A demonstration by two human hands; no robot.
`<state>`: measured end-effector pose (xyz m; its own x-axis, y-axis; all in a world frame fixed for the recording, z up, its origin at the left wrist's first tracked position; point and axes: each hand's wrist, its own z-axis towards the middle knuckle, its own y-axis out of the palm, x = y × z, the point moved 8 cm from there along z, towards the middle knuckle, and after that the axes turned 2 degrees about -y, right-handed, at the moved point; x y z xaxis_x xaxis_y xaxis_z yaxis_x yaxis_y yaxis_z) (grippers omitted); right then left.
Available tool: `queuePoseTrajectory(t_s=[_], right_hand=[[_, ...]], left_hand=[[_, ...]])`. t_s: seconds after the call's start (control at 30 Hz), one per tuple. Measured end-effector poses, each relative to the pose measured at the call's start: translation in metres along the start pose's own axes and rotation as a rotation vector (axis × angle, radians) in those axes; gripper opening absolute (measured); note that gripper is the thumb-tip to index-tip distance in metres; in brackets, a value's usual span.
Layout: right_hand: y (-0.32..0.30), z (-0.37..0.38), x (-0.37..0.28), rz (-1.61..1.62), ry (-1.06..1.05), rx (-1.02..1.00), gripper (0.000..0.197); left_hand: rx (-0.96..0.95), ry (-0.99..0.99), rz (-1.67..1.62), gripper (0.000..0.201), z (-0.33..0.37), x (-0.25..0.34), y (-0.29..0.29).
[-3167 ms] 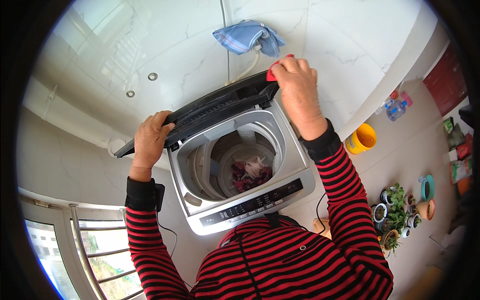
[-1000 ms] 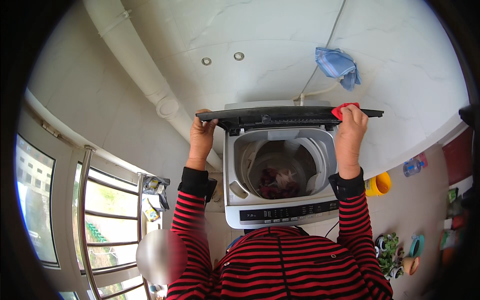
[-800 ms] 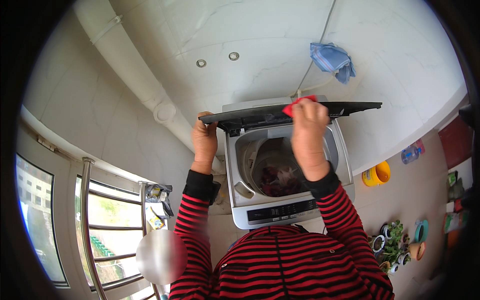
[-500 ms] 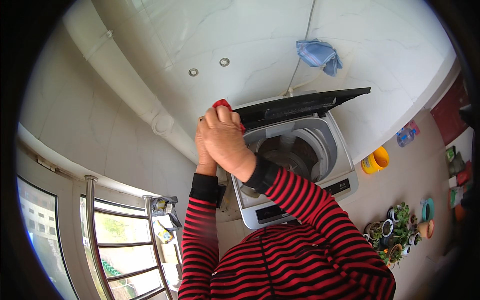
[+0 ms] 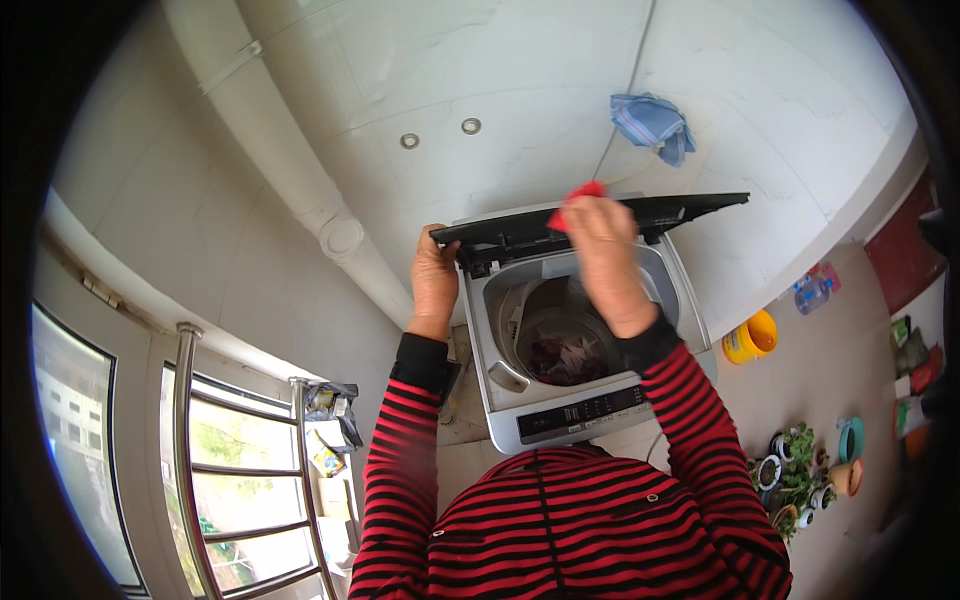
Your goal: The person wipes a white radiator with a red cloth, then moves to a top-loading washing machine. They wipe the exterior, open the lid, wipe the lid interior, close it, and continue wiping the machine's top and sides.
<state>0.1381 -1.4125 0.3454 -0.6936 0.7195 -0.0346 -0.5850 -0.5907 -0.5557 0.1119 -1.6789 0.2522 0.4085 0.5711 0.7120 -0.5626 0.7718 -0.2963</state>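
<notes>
A top-loading washing machine (image 5: 500, 425) stands before me with its dark lid (image 5: 680, 208) raised. My left hand (image 5: 434, 280) grips the lid's left edge, thumb on the near side and fingers behind. Blurred by motion, my right hand (image 5: 606, 255) is closed on a red cloth (image 5: 577, 205) at the middle of the lid's upper edge. Beneath my right hand, the drum lies uncovered, with dark and pale laundry (image 5: 568, 358) at its bottom. My right forearm passes over the drum's right part and hides some of it.
A blue cloth (image 5: 653, 125) hangs on the tiled wall behind the machine. To the left are a white pipe (image 5: 290, 150) and a metal railing (image 5: 190, 440) by the window. A yellow bucket (image 5: 742, 343) and potted plants (image 5: 795, 470) stand on the floor at right.
My right hand has moved right along the lid with the red cloth, away from my left hand. The left hand, formerly partly hidden behind it, now shows holding the lid's left edge.
</notes>
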Motion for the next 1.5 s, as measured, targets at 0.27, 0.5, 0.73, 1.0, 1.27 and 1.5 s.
queuePoseTrajectory(t_s=[0.27, 0.5, 0.73, 1.0, 1.27, 1.5], right_hand=[[-0.037, -0.016, 0.062, -0.228, 0.117, 0.016, 0.035], [0.048, 0.041, -0.107, -0.078, -0.046, -0.117, 0.021], [0.078, 0.079, -0.169, -0.065, -0.157, -0.007, 0.014], [0.000, 0.056, -0.048, -0.087, 0.074, -0.171, 0.022], [0.038, 0.055, -0.107, -0.120, -0.147, -0.159, 0.008], [0.078, 0.079, -0.172, -0.099, -0.252, -0.063, 0.008]], left_hand=[[0.009, -0.075, 0.091, 0.020, 0.000, 0.002, 0.000], [-0.015, -0.077, 0.077, 0.015, -0.005, -0.009, 0.003], [-0.070, 0.079, 0.348, 0.011, -0.007, -0.022, 0.021], [0.001, -0.088, 0.020, 0.019, -0.009, 0.003, -0.001], [-0.041, -0.154, -0.011, 0.020, -0.009, -0.009, 0.005], [-0.134, 0.255, 0.535, 0.016, -0.008, -0.011, 0.027]])
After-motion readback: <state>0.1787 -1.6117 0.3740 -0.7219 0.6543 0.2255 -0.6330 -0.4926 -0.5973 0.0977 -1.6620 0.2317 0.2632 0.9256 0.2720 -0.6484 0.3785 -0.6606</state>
